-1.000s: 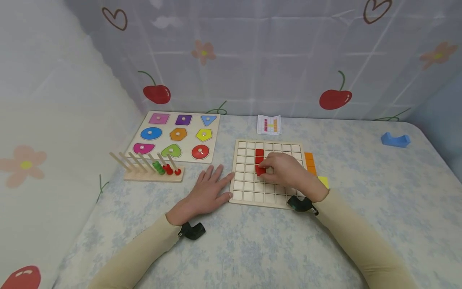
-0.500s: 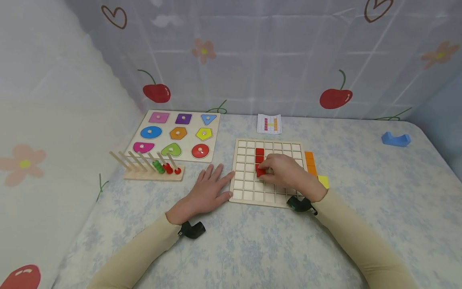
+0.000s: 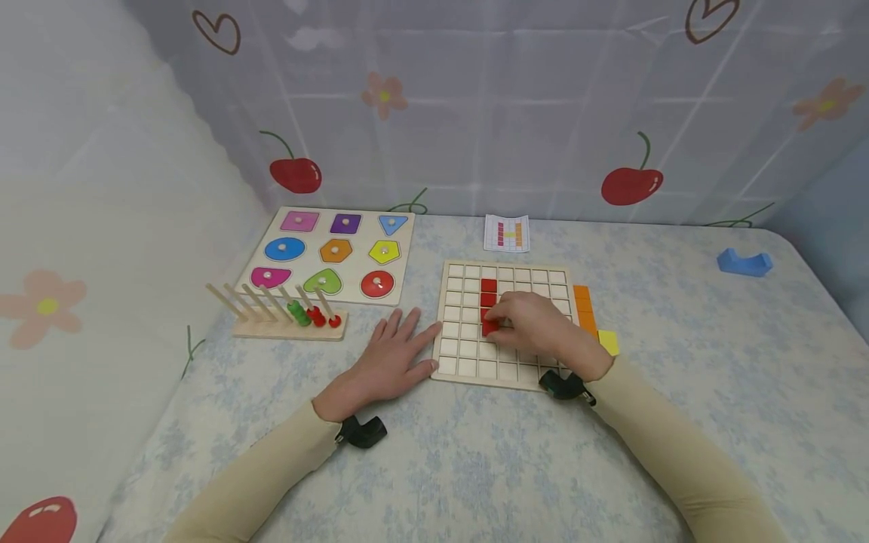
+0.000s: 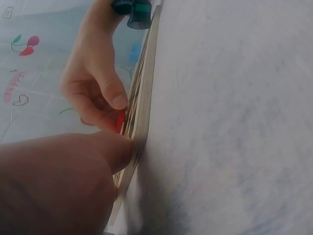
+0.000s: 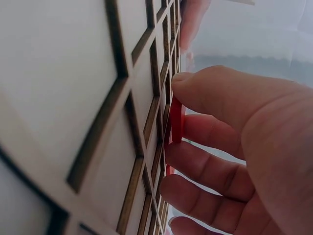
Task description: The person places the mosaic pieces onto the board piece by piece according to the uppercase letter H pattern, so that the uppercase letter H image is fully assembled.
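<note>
A wooden grid board [image 3: 468,348] lies on the table, with a column of red square tiles [image 3: 488,286] in its cells. My right hand [image 3: 536,326] is over the board's middle. Its thumb and fingers pinch a red square tile [image 5: 176,120] at the near end of that column. In the right wrist view this tile stands tilted against the grid, partly covered by the fingers. Flat on the table, my left hand [image 3: 392,363] has its fingers spread. Its thumb and index fingertip touch the board's left edge.
Orange tiles [image 3: 583,305] and a yellow tile [image 3: 608,342] lie along the board's right side. Behind it is a pattern card [image 3: 506,234]. A shape puzzle board [image 3: 353,290] and a bead-peg stand [image 3: 261,329] are at left, a blue block [image 3: 744,263] far right.
My right hand has shifted slightly toward me along the column, with the pinched red tile. My left hand has stayed in place at the board's edge.
</note>
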`<state>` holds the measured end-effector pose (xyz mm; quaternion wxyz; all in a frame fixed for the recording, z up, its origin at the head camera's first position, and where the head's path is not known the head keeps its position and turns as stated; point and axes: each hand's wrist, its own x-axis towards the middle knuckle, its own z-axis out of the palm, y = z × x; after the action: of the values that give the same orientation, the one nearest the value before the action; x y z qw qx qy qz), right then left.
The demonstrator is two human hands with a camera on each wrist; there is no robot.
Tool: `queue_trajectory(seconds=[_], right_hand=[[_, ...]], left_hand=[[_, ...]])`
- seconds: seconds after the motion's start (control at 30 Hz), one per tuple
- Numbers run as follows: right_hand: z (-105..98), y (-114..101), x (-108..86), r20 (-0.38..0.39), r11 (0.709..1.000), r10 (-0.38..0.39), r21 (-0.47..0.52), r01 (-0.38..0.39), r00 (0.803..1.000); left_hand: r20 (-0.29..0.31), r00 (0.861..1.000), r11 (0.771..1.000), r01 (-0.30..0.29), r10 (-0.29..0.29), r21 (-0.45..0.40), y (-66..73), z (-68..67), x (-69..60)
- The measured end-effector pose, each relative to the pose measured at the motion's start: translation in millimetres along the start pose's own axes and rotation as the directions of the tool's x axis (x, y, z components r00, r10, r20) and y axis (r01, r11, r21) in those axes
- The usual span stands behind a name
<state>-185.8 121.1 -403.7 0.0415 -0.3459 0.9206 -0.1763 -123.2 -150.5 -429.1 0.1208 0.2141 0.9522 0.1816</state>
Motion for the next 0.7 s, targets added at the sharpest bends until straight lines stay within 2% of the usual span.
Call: queue_trajectory(seconds=[0.4, 0.53, 0.7], right_hand=[[-6.0, -0.8, -1.4, -0.009, 1.000, 0.016, -0.001, -0.016, 1.000], [-13.6, 5.2, -5.4, -0.017, 0.999, 0.047, 0.003, -0.047, 0.999], [-22.9, 20.3, -19.2, -0.015, 0.993, 0.118, 0.008, -0.118, 0.993]], left_hand=[[0.004, 1.000, 1.000, 0.008, -0.008, -0.001, 0.2, -0.2, 0.2], [0.000, 1.000, 1.000, 0.007, -0.007, 0.002, 0.0, 0.2, 0.5], [0.008, 1.000, 1.000, 0.014, -0.014, 0.001, -0.2, 0.3, 0.3]])
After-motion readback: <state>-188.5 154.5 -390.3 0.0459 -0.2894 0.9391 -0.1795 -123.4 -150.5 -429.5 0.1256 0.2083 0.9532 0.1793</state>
